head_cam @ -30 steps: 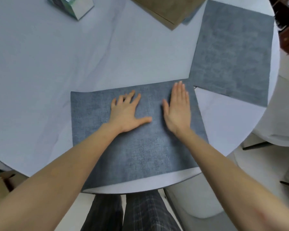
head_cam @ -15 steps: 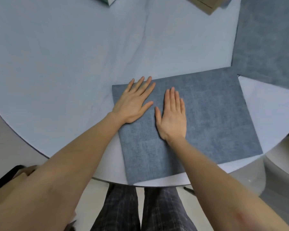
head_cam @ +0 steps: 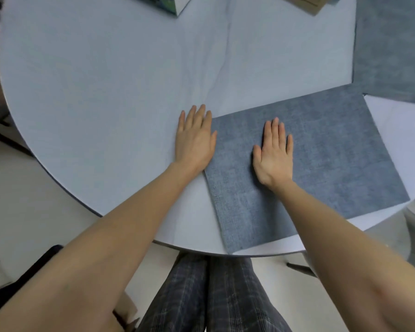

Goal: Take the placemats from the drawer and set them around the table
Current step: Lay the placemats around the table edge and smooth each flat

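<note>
The right hand lies flat, fingers together, on the placemat, whose left edge meets the flat left hand on the table.

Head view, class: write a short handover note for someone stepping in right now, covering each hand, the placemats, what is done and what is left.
Left hand: open, flat, mostly on the bare table, its thumb side at the near mat's left edge.
Right hand: open, flat, pressing on the near mat.
Near mat: lies flat at the table's near edge.
Second mat: flat at the right; the two mats' corners meet or nearly so.
A tan mat shows at the top edge.
Done: two blue mats laid.
Left: the table's left side has no mat; likely lay more there. The drawer is out of view.
</note>
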